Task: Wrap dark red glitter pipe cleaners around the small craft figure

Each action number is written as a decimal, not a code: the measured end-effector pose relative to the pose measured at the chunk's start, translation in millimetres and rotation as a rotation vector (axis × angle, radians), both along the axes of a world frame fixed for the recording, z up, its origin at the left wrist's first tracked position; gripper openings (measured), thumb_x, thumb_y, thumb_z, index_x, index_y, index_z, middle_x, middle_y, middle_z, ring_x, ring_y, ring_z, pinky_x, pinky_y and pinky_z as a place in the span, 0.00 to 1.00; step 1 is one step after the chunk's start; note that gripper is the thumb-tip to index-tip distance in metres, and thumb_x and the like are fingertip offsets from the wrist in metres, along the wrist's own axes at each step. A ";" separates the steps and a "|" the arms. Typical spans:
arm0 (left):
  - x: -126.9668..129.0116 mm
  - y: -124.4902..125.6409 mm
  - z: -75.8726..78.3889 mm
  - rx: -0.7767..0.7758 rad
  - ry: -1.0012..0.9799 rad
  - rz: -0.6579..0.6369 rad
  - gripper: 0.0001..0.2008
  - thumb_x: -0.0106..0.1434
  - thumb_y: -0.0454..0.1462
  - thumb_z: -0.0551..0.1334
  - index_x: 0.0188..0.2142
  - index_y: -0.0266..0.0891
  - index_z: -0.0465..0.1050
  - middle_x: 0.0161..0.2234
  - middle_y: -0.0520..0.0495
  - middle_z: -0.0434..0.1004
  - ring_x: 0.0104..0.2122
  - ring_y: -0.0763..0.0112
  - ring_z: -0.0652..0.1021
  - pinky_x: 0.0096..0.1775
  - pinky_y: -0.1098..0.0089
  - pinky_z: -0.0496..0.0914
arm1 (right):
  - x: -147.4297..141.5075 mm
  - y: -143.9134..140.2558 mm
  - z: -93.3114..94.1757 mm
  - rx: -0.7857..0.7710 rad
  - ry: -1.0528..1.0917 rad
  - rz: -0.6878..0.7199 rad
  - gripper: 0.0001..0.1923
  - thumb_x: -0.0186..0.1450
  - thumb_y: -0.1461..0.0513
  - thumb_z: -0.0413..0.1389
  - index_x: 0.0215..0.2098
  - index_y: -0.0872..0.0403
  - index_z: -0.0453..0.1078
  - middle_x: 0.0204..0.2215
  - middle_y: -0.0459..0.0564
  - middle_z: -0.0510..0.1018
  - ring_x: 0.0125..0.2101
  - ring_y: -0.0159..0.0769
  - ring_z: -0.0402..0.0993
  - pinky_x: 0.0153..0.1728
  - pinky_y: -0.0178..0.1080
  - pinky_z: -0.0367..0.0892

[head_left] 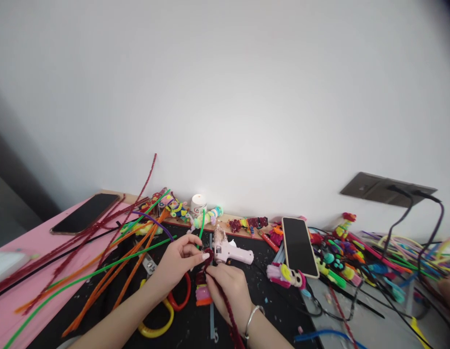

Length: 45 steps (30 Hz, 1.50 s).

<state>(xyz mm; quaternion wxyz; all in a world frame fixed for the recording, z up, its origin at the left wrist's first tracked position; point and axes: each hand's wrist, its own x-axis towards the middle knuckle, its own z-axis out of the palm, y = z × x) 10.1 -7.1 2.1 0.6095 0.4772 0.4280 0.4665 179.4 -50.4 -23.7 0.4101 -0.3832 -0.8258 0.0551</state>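
Between thumb and fingertips, my left hand (181, 261) pinches the curled end of a dark red pipe cleaner (230, 310). Close beside it, my right hand (230, 293) is closed on the same pipe cleaner, whose length trails down past the wrist. Partly hidden behind the right hand is a small pipe-cleaner piece (202, 294) in dark red, pink and orange. Just beyond my fingers a pale glue gun (237, 254) lies on the black mat (190, 334). Scissors (157, 333) with yellow and red handles lie partly under my left forearm.
Orange, green and red pipe cleaners (97, 286) spread at left, near a dark phone (85, 213). A second phone (300, 247) lies at right beside finished figures (286, 275). Cords (430, 237) hang from a wall socket (370, 189). Another person's hand (448, 291) shows at far right.
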 end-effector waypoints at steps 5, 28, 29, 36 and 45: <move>-0.5 0.8 -2.6 -0.007 0.013 -0.010 0.21 0.45 0.43 0.75 0.32 0.39 0.69 0.16 0.60 0.69 0.17 0.78 0.63 0.24 0.75 0.56 | 0.1 -0.3 0.3 -0.014 0.008 0.012 0.10 0.70 0.68 0.50 0.41 0.51 0.72 0.25 0.47 0.78 0.22 0.37 0.74 0.26 0.35 0.67; -4.2 3.9 -1.0 0.098 0.108 0.090 0.14 0.48 0.41 0.71 0.34 0.39 0.74 0.29 0.47 0.83 0.23 0.69 0.75 0.26 0.70 0.70 | 0.2 2.8 -2.0 -0.098 0.232 -0.047 0.12 0.67 0.69 0.51 0.39 0.53 0.76 0.30 0.52 0.84 0.27 0.39 0.82 0.31 0.36 0.76; -4.4 4.0 -1.7 0.099 0.106 0.082 0.14 0.49 0.41 0.71 0.34 0.39 0.75 0.29 0.47 0.83 0.23 0.69 0.75 0.26 0.70 0.70 | 0.4 2.9 -1.8 -0.100 0.236 -0.051 0.12 0.67 0.69 0.51 0.39 0.53 0.76 0.30 0.52 0.84 0.27 0.38 0.82 0.31 0.35 0.76; -5.4 5.0 -1.2 0.126 0.115 0.098 0.15 0.53 0.43 0.70 0.38 0.37 0.77 0.34 0.44 0.84 0.20 0.73 0.73 0.26 0.69 0.71 | 0.8 2.7 1.6 -0.105 0.249 -0.096 0.13 0.66 0.70 0.50 0.37 0.54 0.77 0.28 0.52 0.83 0.26 0.38 0.82 0.30 0.34 0.76; -9.5 8.0 -4.5 0.185 0.153 0.141 0.11 0.57 0.43 0.67 0.35 0.39 0.78 0.23 0.51 0.78 0.19 0.71 0.72 0.26 0.70 0.70 | 2.9 2.6 2.7 -0.105 0.228 -0.071 0.14 0.66 0.70 0.50 0.39 0.52 0.77 0.29 0.52 0.84 0.27 0.38 0.82 0.30 0.35 0.77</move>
